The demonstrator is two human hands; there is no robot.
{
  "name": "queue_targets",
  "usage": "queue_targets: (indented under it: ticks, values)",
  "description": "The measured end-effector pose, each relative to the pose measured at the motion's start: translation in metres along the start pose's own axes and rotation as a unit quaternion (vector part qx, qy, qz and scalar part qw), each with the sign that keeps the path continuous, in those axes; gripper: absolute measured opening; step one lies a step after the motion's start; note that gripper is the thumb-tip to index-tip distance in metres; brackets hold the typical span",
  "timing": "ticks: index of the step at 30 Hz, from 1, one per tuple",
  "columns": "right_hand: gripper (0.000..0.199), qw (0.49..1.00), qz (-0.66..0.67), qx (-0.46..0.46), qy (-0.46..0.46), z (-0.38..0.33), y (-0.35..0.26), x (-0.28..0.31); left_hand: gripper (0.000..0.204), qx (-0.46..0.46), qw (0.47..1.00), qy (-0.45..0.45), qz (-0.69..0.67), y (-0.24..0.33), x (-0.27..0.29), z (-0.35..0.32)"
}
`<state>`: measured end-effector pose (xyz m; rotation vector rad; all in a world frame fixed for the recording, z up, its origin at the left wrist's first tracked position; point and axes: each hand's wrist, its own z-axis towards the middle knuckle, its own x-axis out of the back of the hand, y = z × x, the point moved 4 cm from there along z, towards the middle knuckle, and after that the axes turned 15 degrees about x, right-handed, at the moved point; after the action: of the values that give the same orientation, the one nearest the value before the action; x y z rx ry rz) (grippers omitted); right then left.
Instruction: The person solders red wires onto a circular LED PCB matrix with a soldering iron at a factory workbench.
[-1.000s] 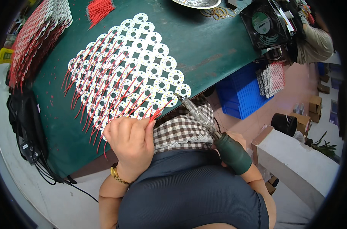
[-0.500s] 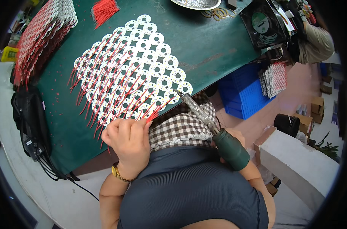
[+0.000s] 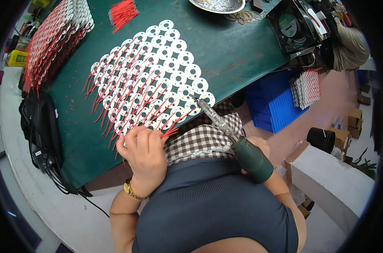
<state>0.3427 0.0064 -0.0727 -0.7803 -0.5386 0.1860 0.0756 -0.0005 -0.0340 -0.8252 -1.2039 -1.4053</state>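
A panel of round white ring-shaped circuit boards (image 3: 178, 78) lies on the green table, with thin red wires trailing from many of the rings toward its left side. At the panel's near edge, my left hand (image 3: 146, 147) is closed on a small bundle of red wires (image 3: 170, 132), whose ends fan out past the thumb side. My right hand (image 3: 259, 145) grips a soldering iron (image 3: 252, 160) by its green handle, partly hidden behind it. The iron's tip points up and left over the rings at the panel's near right corner; whether it touches cannot be told.
A stack of wired panels (image 3: 58, 42) stands far left, beside a black bag (image 3: 40, 130). More red wires (image 3: 123, 14) lie at the back. A metal bowl (image 3: 219, 5), rubber bands (image 3: 244, 17) and a black fan (image 3: 290, 27) sit far right. A blue crate (image 3: 271, 103) is below the table's right edge.
The whole view has shifted, so the table and panel appear farther right. The iron's tip has moved slightly left across the rings. Both hands keep their holds.
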Motion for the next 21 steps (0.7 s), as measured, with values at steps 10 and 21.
queue_targets:
  ticks: [10, 21]
  values:
    - [0.058, 0.999, -0.03, 0.023, 0.006, 0.009, 0.003, 0.001, 0.011, 0.062, 0.987, -0.07, -0.131, -0.008, 0.023, 0.019]
    - [0.062, 1.0, -0.009, -0.002, 0.002, -0.007, 0.011, 0.005, 0.004, 0.199, 0.922, 0.001, -0.332, -0.013, 0.038, 0.035]
